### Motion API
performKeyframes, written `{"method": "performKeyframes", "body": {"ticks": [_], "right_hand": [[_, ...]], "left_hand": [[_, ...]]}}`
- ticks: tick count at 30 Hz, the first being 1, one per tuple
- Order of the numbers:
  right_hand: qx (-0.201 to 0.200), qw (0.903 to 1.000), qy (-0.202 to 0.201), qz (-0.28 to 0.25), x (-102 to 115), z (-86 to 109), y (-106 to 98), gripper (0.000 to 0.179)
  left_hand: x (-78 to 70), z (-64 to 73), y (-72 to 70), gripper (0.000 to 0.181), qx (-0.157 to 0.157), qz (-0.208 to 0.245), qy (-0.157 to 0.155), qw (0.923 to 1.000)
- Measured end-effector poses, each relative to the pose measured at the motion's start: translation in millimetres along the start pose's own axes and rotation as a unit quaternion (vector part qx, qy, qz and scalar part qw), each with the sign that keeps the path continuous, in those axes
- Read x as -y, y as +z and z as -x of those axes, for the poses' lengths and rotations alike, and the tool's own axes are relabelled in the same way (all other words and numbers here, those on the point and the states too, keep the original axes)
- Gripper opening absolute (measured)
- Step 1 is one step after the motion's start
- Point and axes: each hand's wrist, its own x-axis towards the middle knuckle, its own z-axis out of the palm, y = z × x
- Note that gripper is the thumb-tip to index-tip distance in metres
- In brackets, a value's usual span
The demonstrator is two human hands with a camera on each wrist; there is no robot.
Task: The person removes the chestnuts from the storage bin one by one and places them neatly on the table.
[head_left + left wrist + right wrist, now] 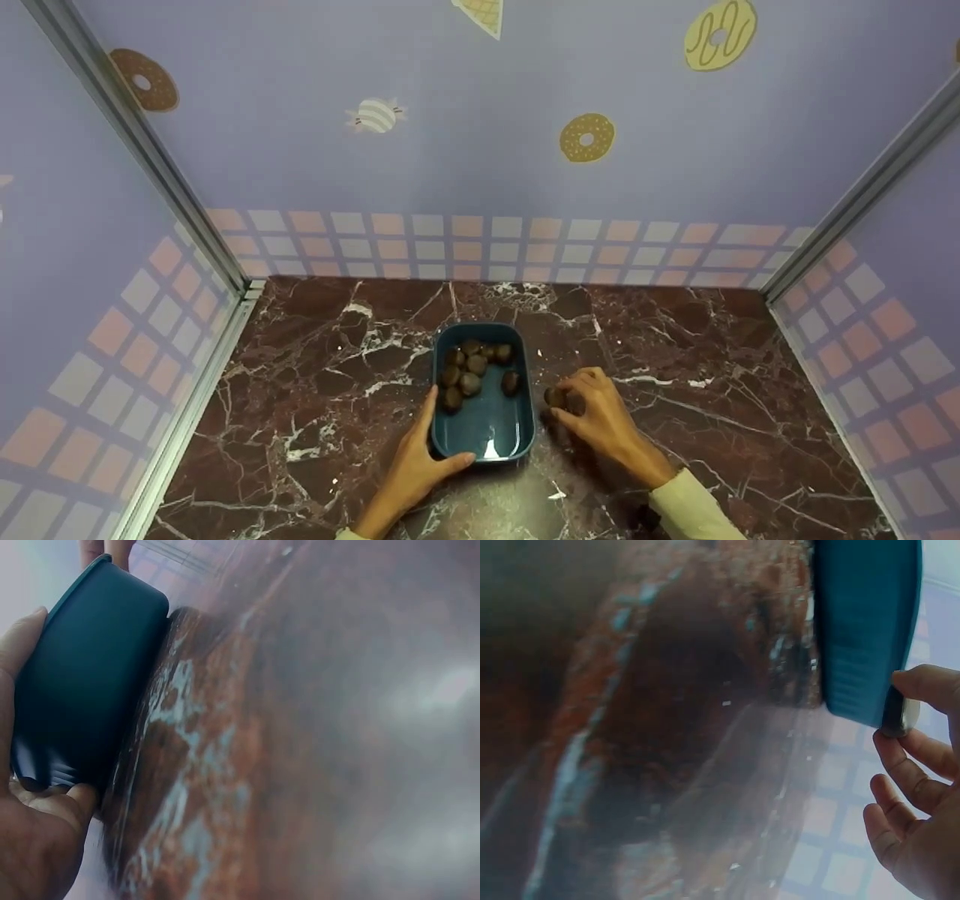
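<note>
A deep teal rectangular dish (487,439) stands on the stone surface, with several brown chestnuts (470,384) inside, mostly along its left side and far end. My left hand (416,459) grips the dish at its near left corner, thumb on the near rim and fingers along the left wall. Just right of the dish, my right hand (600,414) pinches one chestnut (555,397) between thumb and fingertips. The right wrist view shows that chestnut (895,711) at the fingertips, its dark side and a pale patch visible, near the dish's outer wall (866,630).
Dark red-brown marbled stone (337,420) spreads around the dish, with small pale flecks on it. Lilac panels with pink and white checks (465,247) close off the back and both sides, joined by metal corner posts (172,180).
</note>
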Motion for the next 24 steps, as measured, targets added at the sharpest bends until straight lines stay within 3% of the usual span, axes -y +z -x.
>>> {"method": "performKeyframes", "body": {"ticks": [17, 24], "right_hand": [[0.016, 0.9963, 0.085, -0.002, -31.5, 17.0, 6.9, 0.03], [0.017, 0.9943, 0.105, 0.008, -39.3, 19.7, 5.1, 0.029]], "left_hand": [[0.5, 1.0, 0.1, 0.128, -0.007, 0.015, 0.021, 0.9997], [-2.1, 1.9, -1.3, 0.128, -0.002, 0.019, 0.01, 0.9998]]}}
